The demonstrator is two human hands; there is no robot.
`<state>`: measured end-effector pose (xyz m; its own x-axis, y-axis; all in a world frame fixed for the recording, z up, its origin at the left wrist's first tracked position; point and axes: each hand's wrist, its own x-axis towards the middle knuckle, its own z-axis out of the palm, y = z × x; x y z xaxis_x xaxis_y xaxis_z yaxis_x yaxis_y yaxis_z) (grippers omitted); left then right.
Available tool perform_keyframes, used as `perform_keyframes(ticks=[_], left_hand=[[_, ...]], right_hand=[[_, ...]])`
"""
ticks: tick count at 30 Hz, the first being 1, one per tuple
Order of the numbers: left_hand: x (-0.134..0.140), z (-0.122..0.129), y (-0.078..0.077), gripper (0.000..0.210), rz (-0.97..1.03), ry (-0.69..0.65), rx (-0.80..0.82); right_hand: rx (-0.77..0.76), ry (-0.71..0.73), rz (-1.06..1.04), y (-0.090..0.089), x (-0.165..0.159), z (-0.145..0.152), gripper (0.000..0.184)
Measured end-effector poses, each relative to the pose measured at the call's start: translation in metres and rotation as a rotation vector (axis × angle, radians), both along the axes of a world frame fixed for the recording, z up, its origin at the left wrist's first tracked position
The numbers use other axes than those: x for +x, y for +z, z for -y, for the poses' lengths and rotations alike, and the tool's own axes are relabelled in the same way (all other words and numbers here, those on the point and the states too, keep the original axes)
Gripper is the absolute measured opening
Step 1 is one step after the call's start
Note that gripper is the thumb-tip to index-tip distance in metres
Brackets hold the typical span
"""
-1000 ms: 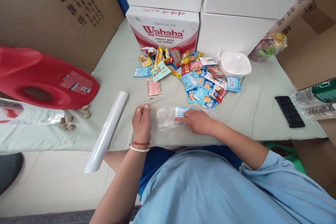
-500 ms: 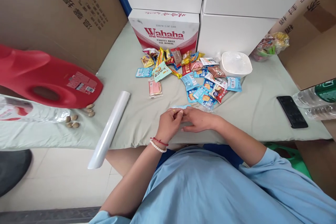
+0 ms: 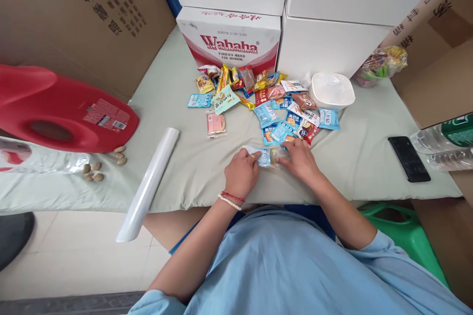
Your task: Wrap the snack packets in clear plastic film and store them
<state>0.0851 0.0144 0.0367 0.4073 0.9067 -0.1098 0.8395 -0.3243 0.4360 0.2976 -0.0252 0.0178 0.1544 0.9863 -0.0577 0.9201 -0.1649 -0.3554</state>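
Note:
On the table edge in front of me lies a blue and white snack packet (image 3: 264, 157), with a clear-wrapped packet (image 3: 275, 155) against its right end. My left hand (image 3: 242, 172) has its fingers closed at the blue packet's left end, covering part of it. Around the right end of the clear-wrapped packet, my right hand (image 3: 301, 160) has its thumb below and its index finger above. Its fingertips also reach the lower edge of the snack pile (image 3: 283, 130). A pink packet (image 3: 216, 124) and a pale green packet (image 3: 224, 100) lie further left.
A white plastic bowl (image 3: 332, 89) stands behind the pile, before white boxes (image 3: 325, 49) and a Wahaba-style carton (image 3: 232, 42). Left are a plastic-film roll (image 3: 150, 182), a red jug (image 3: 74, 113) and several nuts (image 3: 96, 177). A phone (image 3: 409, 158) and bottles (image 3: 443, 135) lie right.
My hands were together with fingers meeting; now they are apart, the right one further right. The blue packet and clear-wrapped packet show between them. The view has shifted slightly.

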Motion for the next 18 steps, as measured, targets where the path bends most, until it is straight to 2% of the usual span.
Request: perform_keyframes(ticks=[1, 3, 6, 9, 12, 14, 16, 17, 18], left_hand=[[0.0, 0.001, 0.0, 0.041, -0.024, 0.009, 0.001], [0.0, 0.003, -0.001, 0.04, -0.032, 0.02, 0.0], [-0.002, 0.004, -0.003, 0.037, -0.006, 0.041, 0.025], [-0.001, 0.005, -0.003, 0.035, -0.01, 0.026, 0.061], [-0.002, 0.006, -0.006, 0.033, -0.041, -0.066, 0.103], [-0.004, 0.006, -0.011, 0.031, -0.045, -0.096, 0.138], [-0.007, 0.003, -0.021, 0.028, 0.024, -0.014, 0.187], [-0.009, 0.001, -0.026, 0.031, 0.097, 0.07, 0.224], [-0.011, -0.001, -0.032, 0.043, 0.162, 0.165, 0.257]], right_hand=[[0.018, -0.02, 0.017, -0.003, 0.001, 0.006, 0.045], [0.038, -0.049, 0.02, -0.004, 0.003, 0.018, 0.031], [0.074, -0.031, -0.037, 0.004, 0.005, 0.026, 0.009], [0.103, 0.001, -0.158, 0.021, -0.007, 0.018, 0.011], [0.021, 0.062, -0.235, 0.037, -0.037, 0.0, 0.014], [-0.049, 0.102, -0.218, 0.04, -0.06, -0.015, 0.01], [-0.086, 0.128, -0.217, 0.038, -0.075, -0.027, 0.011], [-0.09, 0.14, -0.22, 0.035, -0.079, -0.031, 0.012], [-0.082, 0.152, -0.228, 0.031, -0.08, -0.032, 0.012]])
